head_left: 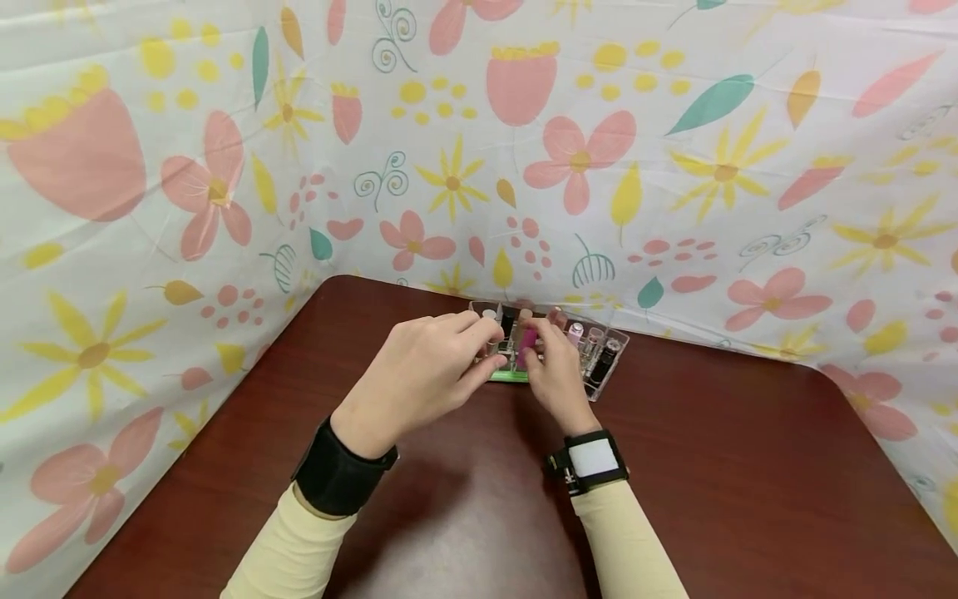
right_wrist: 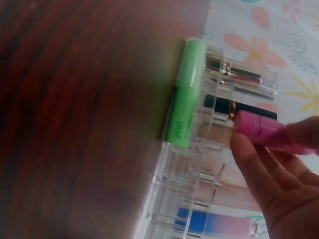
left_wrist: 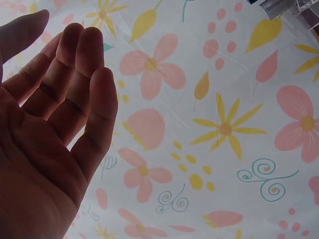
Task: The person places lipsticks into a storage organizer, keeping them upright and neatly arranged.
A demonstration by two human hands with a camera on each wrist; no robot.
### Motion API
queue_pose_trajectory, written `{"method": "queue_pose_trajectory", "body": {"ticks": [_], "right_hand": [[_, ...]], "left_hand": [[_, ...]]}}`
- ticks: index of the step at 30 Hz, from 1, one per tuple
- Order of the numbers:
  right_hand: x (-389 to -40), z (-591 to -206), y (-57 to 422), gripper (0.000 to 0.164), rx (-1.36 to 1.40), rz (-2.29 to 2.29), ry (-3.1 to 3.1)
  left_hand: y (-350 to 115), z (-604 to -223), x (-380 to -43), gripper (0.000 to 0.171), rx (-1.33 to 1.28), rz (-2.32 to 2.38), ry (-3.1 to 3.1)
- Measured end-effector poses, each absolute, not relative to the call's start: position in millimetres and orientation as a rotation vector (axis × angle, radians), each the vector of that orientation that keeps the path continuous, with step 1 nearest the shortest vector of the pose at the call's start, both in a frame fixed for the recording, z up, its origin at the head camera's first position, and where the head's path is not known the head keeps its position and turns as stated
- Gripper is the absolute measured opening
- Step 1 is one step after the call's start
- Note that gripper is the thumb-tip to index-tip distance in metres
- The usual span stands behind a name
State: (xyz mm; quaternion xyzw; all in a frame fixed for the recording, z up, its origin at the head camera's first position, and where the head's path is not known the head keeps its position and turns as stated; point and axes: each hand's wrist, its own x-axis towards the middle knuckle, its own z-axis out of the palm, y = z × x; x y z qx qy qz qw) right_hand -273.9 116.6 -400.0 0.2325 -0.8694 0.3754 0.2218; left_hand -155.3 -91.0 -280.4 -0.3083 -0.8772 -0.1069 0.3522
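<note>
Between the thumb and fingers of my right hand [head_left: 560, 378] is a magenta lipstick tube [right_wrist: 259, 128], held over a clear lipstick organizer [head_left: 624, 336]. Just behind it in the right wrist view stands a black lipstick [right_wrist: 244, 107] in its slot. A green tube [right_wrist: 184, 102] lies along the organizer's front edge. My left hand [head_left: 422, 370] hovers at the organizer's left end with bent fingers, thumb apart from them. The left wrist view shows that palm and its fingers [left_wrist: 89, 99] holding nothing.
More lipsticks fill the organizer, among them a blue-and-pink tube [right_wrist: 214, 221] and a dark one [head_left: 601, 363] at the right end. A brown wooden table [head_left: 718, 466] lies beneath. Behind it hangs a flower-patterned sheet [head_left: 464, 200].
</note>
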Motion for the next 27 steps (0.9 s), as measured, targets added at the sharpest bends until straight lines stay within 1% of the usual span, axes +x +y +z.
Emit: {"method": "queue_pose_trajectory", "body": {"ticks": [6,10,17,24,27], "right_hand": [[-278,-407,114,0.029,0.640,1.119,-2.356],[-280,-410,113,0.024,0.643,1.085,-2.390],[-279,-411,113,0.022,0.668,1.050,-2.432],[-285,-413,113,0.018,0.748,1.029,-2.371],[-287,-414,112,0.019,0.761,1.009,-2.393]], "left_hand": [[-93,-280,-156,0.011,-0.792,-0.272,-2.268],[-93,-280,-156,0.012,-0.799,-0.274,-2.262],[-91,-280,-155,0.014,-0.803,-0.265,-2.278],[-91,-280,-154,0.014,-0.798,-0.265,-2.287],[-92,-280,-154,0.014,-0.798,-0.259,-2.291]]}}
